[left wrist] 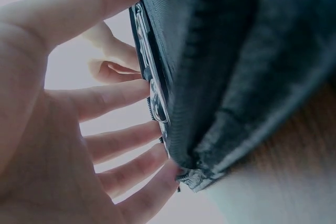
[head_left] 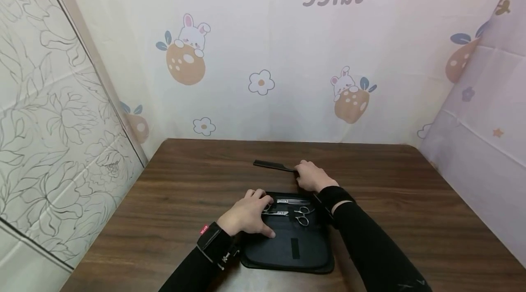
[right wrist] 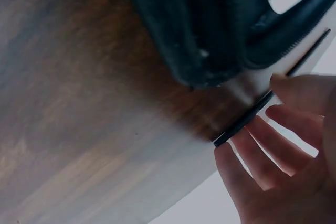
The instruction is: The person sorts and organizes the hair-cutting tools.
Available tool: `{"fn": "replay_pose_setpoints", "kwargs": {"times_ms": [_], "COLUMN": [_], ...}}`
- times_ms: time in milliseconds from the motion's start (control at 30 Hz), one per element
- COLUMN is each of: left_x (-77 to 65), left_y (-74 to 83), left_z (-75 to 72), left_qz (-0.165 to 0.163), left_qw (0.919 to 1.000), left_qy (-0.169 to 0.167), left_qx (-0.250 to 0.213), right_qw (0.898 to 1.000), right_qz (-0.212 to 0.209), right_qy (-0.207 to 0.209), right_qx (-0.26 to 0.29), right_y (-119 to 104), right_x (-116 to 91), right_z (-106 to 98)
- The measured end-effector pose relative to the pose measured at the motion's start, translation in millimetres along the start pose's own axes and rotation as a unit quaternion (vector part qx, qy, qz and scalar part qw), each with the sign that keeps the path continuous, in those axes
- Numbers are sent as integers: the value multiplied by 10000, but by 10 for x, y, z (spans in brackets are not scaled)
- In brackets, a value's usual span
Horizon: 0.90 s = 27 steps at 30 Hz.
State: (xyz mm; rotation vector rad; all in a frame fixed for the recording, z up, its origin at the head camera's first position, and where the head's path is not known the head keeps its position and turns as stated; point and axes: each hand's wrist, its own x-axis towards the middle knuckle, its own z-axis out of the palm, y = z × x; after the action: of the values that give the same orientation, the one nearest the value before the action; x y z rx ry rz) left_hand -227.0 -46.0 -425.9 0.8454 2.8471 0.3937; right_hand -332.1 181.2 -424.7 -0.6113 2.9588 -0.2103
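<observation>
A black zip case point(head_left: 283, 251) lies unfolded on the table, with two pairs of hairdressing scissors in it. One pair of scissors point(head_left: 302, 220) has its finger rings towards the right; the other pair point(head_left: 287, 201) lies above it, blades to the right. My left hand point(head_left: 246, 214) rests on the case's left side, thumb and fingers spread; its fingertips point(left wrist: 139, 92) touch the case near the scissors. Beyond the case, my right hand point(head_left: 312, 177) pinches the narrow handle end of a black comb point(head_left: 269, 164). In the right wrist view the comb point(right wrist: 247, 119) lies between thumb and fingers.
The brown wooden table point(head_left: 197, 169) reaches back to a printed curtain point(head_left: 263, 114). A flower-patterned panel point(head_left: 65, 146) stands along the left, and more curtain point(head_left: 485, 155) hangs on the right.
</observation>
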Motion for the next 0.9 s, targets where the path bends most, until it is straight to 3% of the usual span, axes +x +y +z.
{"fn": "replay_pose_setpoints", "kwargs": {"times_ms": [167, 400, 733, 900], "left_x": [6, 3, -4, -7], "left_y": [-9, -16, -26, -30], "left_z": [-11, -25, -37, -39], "left_qz": [11, 14, -11, -6], "left_qw": [10000, 10000, 9999, 9998], "left_qy": [17, -6, -62, -82], "left_qx": [-29, -61, -114, -178], "right_qw": [9976, 9941, 9907, 9951], "right_qz": [-131, -281, -353, -64], "right_qy": [273, 260, 75, -45], "right_qx": [-616, -1017, -1314, -987], "right_y": [30, 29, 52, 86], "right_x": [3, 3, -38, -56], "right_z": [24, 45, 64, 83]}}
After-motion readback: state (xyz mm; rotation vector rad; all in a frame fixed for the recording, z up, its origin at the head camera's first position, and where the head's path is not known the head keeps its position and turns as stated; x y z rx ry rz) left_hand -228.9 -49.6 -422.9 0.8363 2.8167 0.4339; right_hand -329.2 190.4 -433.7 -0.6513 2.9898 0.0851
